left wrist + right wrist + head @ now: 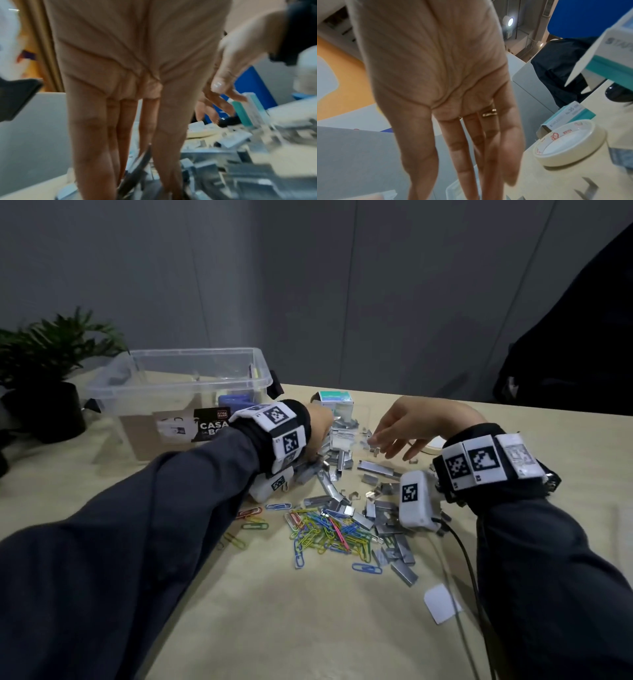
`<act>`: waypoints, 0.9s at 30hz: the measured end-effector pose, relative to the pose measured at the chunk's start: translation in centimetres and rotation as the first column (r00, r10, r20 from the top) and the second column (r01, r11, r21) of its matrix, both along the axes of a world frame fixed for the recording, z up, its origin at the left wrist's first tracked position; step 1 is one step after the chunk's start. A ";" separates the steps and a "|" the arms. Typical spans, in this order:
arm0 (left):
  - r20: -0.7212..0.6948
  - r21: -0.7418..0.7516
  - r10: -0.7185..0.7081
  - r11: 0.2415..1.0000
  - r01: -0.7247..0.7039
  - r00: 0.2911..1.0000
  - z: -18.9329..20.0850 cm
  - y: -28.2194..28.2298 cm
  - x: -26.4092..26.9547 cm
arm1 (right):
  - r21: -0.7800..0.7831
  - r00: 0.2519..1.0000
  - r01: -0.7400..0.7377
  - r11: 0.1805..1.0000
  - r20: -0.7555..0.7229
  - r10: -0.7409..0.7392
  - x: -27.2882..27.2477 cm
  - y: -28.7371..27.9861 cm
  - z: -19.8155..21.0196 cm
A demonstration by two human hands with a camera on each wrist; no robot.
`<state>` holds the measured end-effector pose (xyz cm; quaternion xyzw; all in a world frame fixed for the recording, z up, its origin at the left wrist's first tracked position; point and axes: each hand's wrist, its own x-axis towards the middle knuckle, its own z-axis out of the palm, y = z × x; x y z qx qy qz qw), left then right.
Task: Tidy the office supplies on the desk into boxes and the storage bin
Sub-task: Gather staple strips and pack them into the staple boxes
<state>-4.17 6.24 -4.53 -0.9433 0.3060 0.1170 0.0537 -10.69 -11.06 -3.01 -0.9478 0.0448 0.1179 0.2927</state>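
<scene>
A few things are already seen in the storage bin (178, 381). Staples (337, 463) are touched by the straight-fingered left hand (320, 422). The right hand (411, 426) is spread above them. Paper clips (329, 532) are still left loose.

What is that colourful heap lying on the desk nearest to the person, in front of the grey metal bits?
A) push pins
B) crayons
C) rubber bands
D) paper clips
D: the heap is made of looped wire paper clips in blue, yellow, green and pink, lying loose on the desk just in front of the grey staple strips.
</scene>
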 end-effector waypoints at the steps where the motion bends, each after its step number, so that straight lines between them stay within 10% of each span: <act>1: 0.040 0.031 -0.015 0.999 0.014 0.999 -0.2 -0.4 -0.4 | -0.002 1.000 0.000 1.000 0.005 0.000 -0.1 0.0 0.1; 7: 0.202 0.069 -0.137 0.990 0.125 0.970 0.1 -1.6 -2.8 | -0.041 1.000 0.003 0.999 0.025 -0.002 -0.4 -0.3 0.7; 12: -0.219 -0.456 0.040 0.879 -0.138 0.975 2.5 2.4 -1.0 | -0.063 0.998 -0.011 0.998 0.055 0.014 -0.5 -0.5 1.1; 17: -0.326 -0.629 -0.043 0.755 -0.183 0.944 4.0 6.4 0.4 | -0.072 0.996 -0.081 0.994 0.022 0.083 -0.1 1.8 0.9; 27: -0.354 -0.816 -0.114 0.523 -0.247 0.928 4.8 9.0 1.5 | -0.648 0.911 -0.227 0.727 0.122 0.393 6.6 7.5 1.2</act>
